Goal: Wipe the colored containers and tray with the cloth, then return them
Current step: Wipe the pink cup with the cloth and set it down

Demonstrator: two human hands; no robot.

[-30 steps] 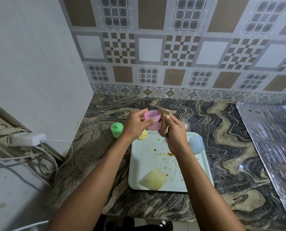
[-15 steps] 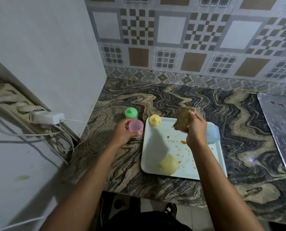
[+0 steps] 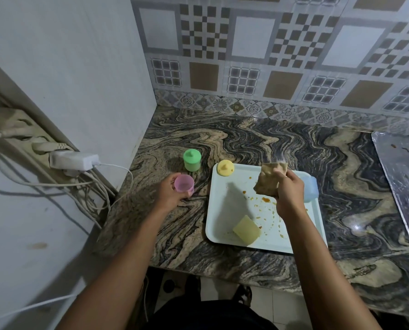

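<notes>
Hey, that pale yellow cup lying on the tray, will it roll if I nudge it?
Probably: the yellow cup lies on its side on the smooth tray, so it may roll. Translucent plastic suggests it is light.

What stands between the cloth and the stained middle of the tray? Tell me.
Nothing visible. The right hand holds the cloth over the stains. The tipped yellow container, knobbed yellow container and blue container sit at the edges of the tray, off the stains.

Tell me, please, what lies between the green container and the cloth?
In the head view, the small yellow container sits between them, on the far left corner of the tray.
</notes>
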